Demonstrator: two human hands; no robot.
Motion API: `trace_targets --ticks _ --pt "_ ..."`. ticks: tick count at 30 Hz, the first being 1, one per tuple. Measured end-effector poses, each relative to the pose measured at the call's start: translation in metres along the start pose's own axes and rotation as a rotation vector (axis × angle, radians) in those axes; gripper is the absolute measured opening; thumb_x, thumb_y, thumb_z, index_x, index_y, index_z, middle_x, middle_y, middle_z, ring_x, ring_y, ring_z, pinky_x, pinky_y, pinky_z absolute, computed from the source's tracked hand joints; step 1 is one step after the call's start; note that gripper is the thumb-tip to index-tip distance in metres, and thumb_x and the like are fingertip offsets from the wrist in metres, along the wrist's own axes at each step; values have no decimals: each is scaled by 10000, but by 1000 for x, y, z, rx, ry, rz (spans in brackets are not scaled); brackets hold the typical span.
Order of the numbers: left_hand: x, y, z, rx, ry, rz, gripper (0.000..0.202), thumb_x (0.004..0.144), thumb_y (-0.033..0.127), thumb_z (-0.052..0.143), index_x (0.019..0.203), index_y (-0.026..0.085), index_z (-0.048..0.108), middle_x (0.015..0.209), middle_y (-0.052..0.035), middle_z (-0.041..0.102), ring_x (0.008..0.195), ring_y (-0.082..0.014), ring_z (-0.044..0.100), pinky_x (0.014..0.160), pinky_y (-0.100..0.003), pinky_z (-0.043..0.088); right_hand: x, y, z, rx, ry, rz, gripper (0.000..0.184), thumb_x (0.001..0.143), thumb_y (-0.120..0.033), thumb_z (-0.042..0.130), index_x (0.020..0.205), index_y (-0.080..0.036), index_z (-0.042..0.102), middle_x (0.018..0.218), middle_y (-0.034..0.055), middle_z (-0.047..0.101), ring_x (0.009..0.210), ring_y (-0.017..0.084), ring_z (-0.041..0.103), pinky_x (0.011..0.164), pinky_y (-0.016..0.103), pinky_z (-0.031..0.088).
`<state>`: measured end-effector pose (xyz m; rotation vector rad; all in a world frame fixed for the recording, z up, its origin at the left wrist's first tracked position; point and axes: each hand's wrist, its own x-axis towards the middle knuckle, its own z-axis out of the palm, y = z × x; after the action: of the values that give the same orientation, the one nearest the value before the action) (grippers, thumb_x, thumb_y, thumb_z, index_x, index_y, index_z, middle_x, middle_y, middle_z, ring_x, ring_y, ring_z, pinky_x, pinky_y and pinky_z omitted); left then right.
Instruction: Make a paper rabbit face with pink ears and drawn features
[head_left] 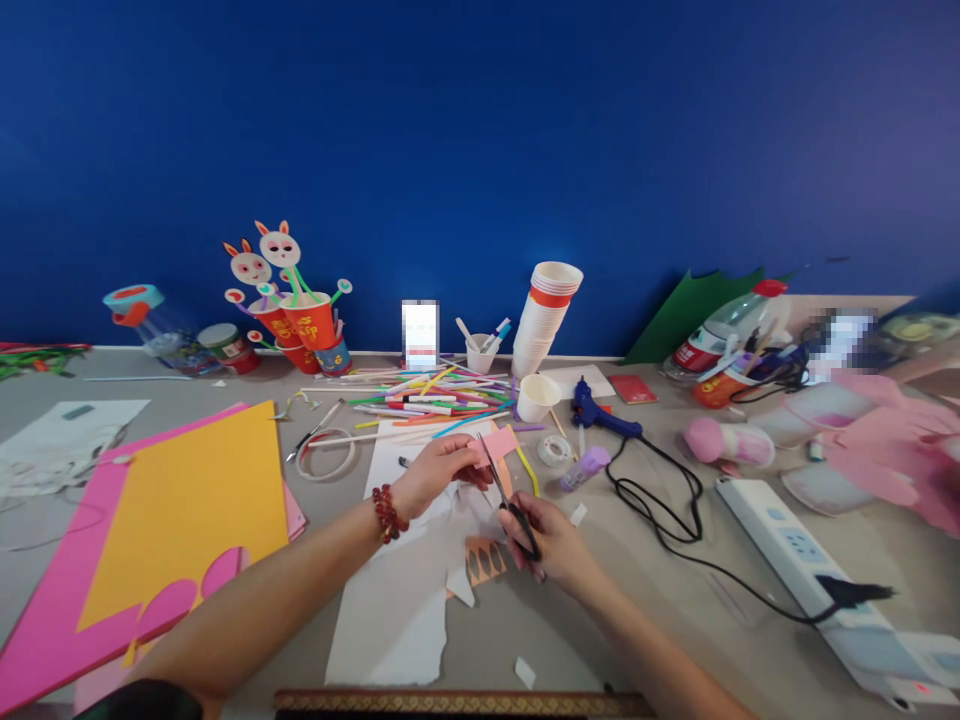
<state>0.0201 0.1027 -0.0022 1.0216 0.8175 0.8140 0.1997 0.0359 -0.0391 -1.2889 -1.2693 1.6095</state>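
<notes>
My left hand (442,474), with a red bead bracelet at the wrist, pinches a small piece of pink paper (498,444). In my right hand (551,535) is a pair of black-handled scissors (498,482), its blades up against the pink paper. Whether the blades have bitten into the paper, I cannot tell. Beneath both hands lie torn white paper (397,610) and an orange paper strip with oval cut-outs (486,561).
Yellow card (195,500) over pink card lies left. Colourful sticks and pens (435,400), a stack of paper cups (541,320) and rabbit-figure cups (311,318) stand behind. To the right are a blue glue gun (600,412), its black cord and a power strip (799,545).
</notes>
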Motion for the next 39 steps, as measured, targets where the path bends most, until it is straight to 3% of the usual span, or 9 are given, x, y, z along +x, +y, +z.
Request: trace_targets --ticks 8,13,19,23,28,34,39 --pt "18 -11 -5 27 7 -30 236 727 348 691 720 121 626 709 -51 667 628 -136 639 673 -273 521 10 5 -11 -134 51 112 446 784 -602 628 674 -213 439 388 -88 474 253 36 293 270 161 198" --pt "1 -7 -5 87 37 17 299 743 410 711 703 126 626 725 -48 660 651 -134 628 678 -263 513 4 -1 -12 -2 -4 122 470 770 -647 624 745 -204 470 488 -43 576 265 34 313 273 166 226" --pt "-36 -7 3 160 83 110 345 818 480 666 768 139 645 712 -22 634 672 -128 594 671 -244 502 2 -25 6 122 146 -154 414 641 -376 839 864 -214 530 861 4 652 516 83 515 405 188 413" --pt "-52 -9 8 233 124 159 357 870 478 620 784 133 660 709 -33 649 670 -131 596 668 -241 499 9 -35 24 81 171 -306 336 680 -292 812 874 -216 550 833 -5 624 606 108 529 487 205 415" --pt "-59 -12 5 193 110 156 379 894 482 597 798 126 685 706 -47 667 677 -140 621 678 -246 509 12 -36 30 80 164 -339 315 681 -257 804 828 -216 527 758 -21 608 573 108 499 501 217 396" --pt "-55 -23 1 190 60 114 431 889 533 586 842 120 701 733 -70 697 679 -157 649 676 -262 528 12 -29 27 295 92 -362 348 698 -225 803 938 -233 551 797 -25 613 608 104 527 566 223 436" --pt "-57 -24 5 235 -26 111 454 927 532 524 823 119 683 736 -79 701 681 -167 659 685 -274 535 12 -22 29 149 125 -417 339 694 -182 818 886 -233 543 800 -34 595 608 92 493 544 206 395"
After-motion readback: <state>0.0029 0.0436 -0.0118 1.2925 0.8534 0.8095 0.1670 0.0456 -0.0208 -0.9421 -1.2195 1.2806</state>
